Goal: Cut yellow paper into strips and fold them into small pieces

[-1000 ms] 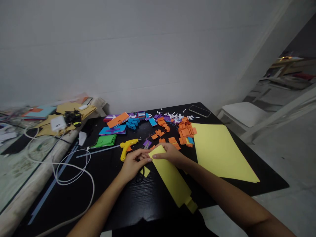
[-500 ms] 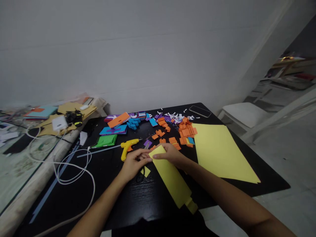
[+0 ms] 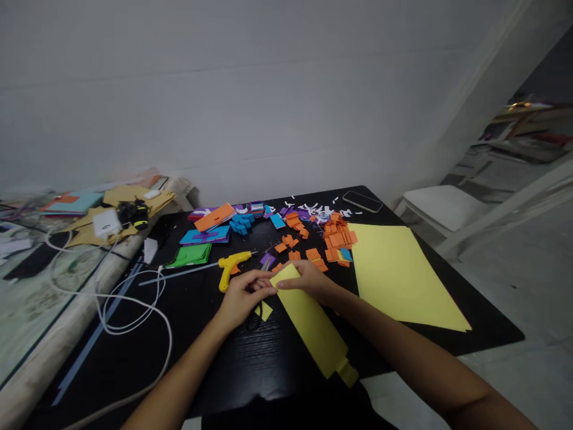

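Observation:
A long folded strip of yellow paper [image 3: 312, 325] slants toward the front edge of the table, with a stepped tab at its lower end. Its upper end is pinched by my right hand [image 3: 312, 280], thumb on top. My left hand [image 3: 246, 297] grips the left corner of that same end, fingers curled behind it. Partly under my left hand lies a pair of scissors [image 3: 267, 263], one black handle loop showing below. A small yellow paper scrap [image 3: 264, 310] rests beside the loop. Just beyond my left hand is a yellow glue gun [image 3: 231, 267].
Large yellow sheets [image 3: 403, 275] lie at the right, near folded orange paper pieces [image 3: 339, 234]. Green folded paper [image 3: 192, 255], blue pieces [image 3: 242, 223] and a phone [image 3: 362, 201] sit farther back. A white cable [image 3: 168, 334] loops across the left side of the black table [image 3: 242, 370].
Both hands keep the same grip on the yellow strip, almost still. The view has shifted very slightly.

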{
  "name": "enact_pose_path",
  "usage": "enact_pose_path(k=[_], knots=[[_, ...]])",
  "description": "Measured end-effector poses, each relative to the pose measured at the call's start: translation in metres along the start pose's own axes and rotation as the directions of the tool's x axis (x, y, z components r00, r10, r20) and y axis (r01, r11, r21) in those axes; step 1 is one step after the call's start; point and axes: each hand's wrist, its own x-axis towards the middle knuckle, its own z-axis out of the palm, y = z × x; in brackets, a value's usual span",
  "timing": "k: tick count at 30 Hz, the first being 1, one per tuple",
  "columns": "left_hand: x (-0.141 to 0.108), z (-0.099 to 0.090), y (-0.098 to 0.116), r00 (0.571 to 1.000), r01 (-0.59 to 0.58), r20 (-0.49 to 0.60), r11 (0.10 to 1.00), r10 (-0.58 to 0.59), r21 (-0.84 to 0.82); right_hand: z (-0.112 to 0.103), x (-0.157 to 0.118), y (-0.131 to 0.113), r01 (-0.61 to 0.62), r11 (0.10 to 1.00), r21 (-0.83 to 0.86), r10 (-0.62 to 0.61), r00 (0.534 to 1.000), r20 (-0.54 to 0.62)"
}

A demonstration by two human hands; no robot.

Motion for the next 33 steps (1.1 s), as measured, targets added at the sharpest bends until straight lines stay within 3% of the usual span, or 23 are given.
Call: enact_pose_path(k=[11, 33], knots=[[0.0002, -0.0013, -0.0003, 0.999, -0.041, 0.007, 0.997, 0.040, 0.061, 0.0002, -0.0001, 0.0024, -0.006, 0.999, 0.032, 0.005, 1.000, 0.011], [0.0006, -0.0006, 0.0036, 1.000, -0.003, 0.011, 0.998, 0.003, 0.062, 0.0013, -0.0007, 0.0025, 0.005, 1.000, 0.004, -0.005, 1.000, -0.016]])
